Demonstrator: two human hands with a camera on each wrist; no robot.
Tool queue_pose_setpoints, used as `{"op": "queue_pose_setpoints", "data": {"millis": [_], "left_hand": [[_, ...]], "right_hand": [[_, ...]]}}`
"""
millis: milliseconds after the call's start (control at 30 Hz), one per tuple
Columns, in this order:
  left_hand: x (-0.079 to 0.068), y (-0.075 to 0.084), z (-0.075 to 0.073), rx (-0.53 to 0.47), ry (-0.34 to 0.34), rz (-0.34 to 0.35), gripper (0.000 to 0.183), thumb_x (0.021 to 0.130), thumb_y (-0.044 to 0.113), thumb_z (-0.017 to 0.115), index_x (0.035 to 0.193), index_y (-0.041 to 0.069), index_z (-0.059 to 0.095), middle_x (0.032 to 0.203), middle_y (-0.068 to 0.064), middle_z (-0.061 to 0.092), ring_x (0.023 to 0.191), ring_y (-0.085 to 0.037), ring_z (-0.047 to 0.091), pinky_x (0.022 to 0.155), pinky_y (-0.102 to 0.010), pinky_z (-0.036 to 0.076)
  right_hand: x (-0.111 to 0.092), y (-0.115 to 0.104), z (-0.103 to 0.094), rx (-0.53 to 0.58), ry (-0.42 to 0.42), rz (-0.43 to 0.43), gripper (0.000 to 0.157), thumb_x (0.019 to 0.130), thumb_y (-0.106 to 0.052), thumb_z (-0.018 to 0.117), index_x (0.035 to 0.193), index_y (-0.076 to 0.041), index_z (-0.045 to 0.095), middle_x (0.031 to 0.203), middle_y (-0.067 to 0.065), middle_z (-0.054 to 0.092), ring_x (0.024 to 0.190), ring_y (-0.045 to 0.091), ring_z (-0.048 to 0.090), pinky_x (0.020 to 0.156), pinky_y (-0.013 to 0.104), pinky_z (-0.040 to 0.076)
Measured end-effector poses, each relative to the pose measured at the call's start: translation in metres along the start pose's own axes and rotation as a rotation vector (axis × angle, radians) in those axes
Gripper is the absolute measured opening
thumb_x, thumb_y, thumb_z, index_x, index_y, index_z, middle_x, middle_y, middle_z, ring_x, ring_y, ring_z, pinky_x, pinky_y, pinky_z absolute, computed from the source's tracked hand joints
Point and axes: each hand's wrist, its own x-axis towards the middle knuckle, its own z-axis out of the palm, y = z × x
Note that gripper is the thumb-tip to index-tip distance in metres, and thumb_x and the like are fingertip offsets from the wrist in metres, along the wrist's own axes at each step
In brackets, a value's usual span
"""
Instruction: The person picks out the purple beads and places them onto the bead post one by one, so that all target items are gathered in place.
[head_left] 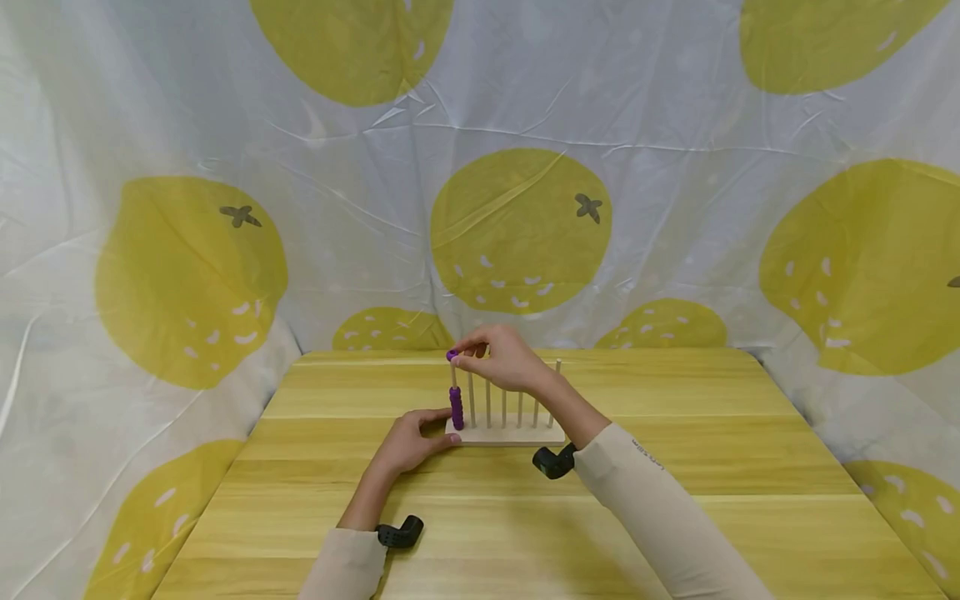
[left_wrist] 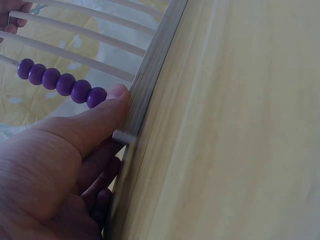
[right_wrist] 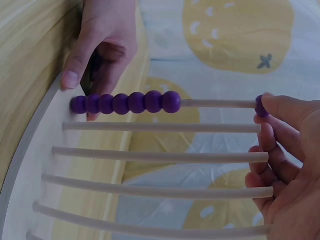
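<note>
A pale wooden base [head_left: 513, 434] with a row of upright wooden pegs [right_wrist: 165, 156] stands on the table. Purple beads [right_wrist: 120, 104] are stacked on the leftmost peg, from the base to about halfway up. My right hand [head_left: 506, 361] pinches one more purple bead [right_wrist: 261, 106] between thumb and index finger, right at that peg's tip. The other fingers of that hand curl beside the neighbouring pegs' tips. Down at the base's left end, my left hand [head_left: 410, 439] grips the edge, its thumb [left_wrist: 118, 91] near the lowest beads. The other pegs carry no beads.
The wood-grain table [head_left: 675, 467] reaches back to a white cloth [head_left: 660, 208] printed with yellow fruit. Each wrist wears a black camera mount, the left one [head_left: 401, 533] low over the table and the right one [head_left: 553, 462] in front of the base's right end.
</note>
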Motion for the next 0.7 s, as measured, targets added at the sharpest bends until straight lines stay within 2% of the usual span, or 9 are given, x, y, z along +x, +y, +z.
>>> {"op": "queue_pose_setpoints", "data": {"millis": [433, 700], "left_hand": [[-0.001, 0.0, 0.0, 0.005, -0.006, -0.002, 0.056, 0.087, 0.044, 0.083, 0.136, 0.022, 0.07, 0.141, -0.004, 0.066, 0.141, -0.033, 0.053, 0.12, -0.057, 0.037], [0.0, 0.001, 0.0, -0.008, 0.004, -0.02, 0.055, 0.086, 0.044, 0.084, 0.135, 0.024, 0.07, 0.142, -0.005, 0.065, 0.141, -0.033, 0.052, 0.12, -0.057, 0.037]], "right_hand": [[0.0, 0.003, 0.0, 0.016, -0.025, 0.009, 0.028, 0.099, -0.029, 0.072, 0.117, -0.008, 0.078, 0.096, 0.0, 0.071, 0.087, 0.013, 0.062, 0.068, 0.025, 0.052], [-0.003, 0.011, -0.012, 0.015, -0.001, 0.011, 0.028, 0.1, -0.032, 0.069, 0.118, -0.013, 0.078, 0.098, -0.003, 0.072, 0.088, 0.014, 0.061, 0.074, 0.029, 0.053]]}}
